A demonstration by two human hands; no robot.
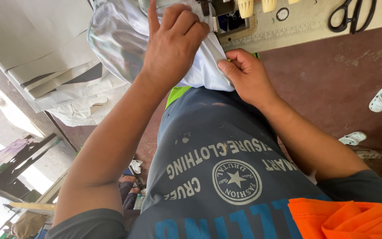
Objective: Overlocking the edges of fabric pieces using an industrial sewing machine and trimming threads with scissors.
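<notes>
Left hand (173,44) rests curled on the white fabric (204,66), index finger extended toward the sewing machine (226,13). Right hand (246,73) pinches the fabric's lower edge. The fabric runs lengthwise from the lap up onto the bench (288,26); black scissors (350,15) lie apart.

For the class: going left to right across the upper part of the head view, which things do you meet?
Stack of grey-white sheets → left hand → right hand → black-handled scissors → white clog shoe.
</notes>
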